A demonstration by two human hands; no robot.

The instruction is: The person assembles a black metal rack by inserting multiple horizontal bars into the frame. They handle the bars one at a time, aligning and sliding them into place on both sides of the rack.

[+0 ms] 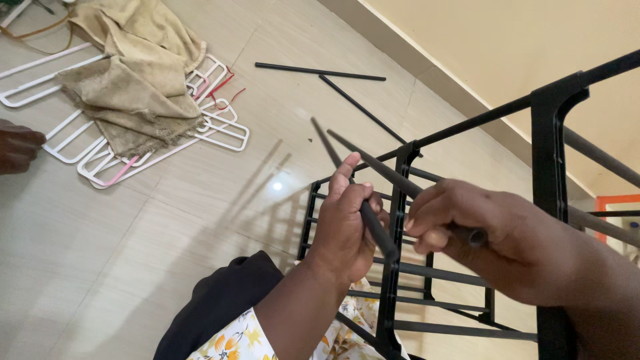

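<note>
Your left hand (347, 223) is clenched around a thin black rod (353, 193), thumb raised, the rod's free end pointing up toward eleven o'clock. Your right hand (497, 233), just beside it at three o'clock, grips a second black rod (393, 175) that slants the same way; the two rods run close together, and whether they touch near the tips is hard to tell. Both hands hover over a black frame rack (400, 200) with upright posts and slatted shelves, which fills the lower right. On the tiled floor (100, 253), two loose black rods (320, 71) lie at twelve o'clock, well apart from your hands. At ten o'clock, white wire racks (220, 130) rest under a crumpled tan cloth (133, 73). Another person's hand (17, 145) shows at the left edge, touching one white rack.
</note>
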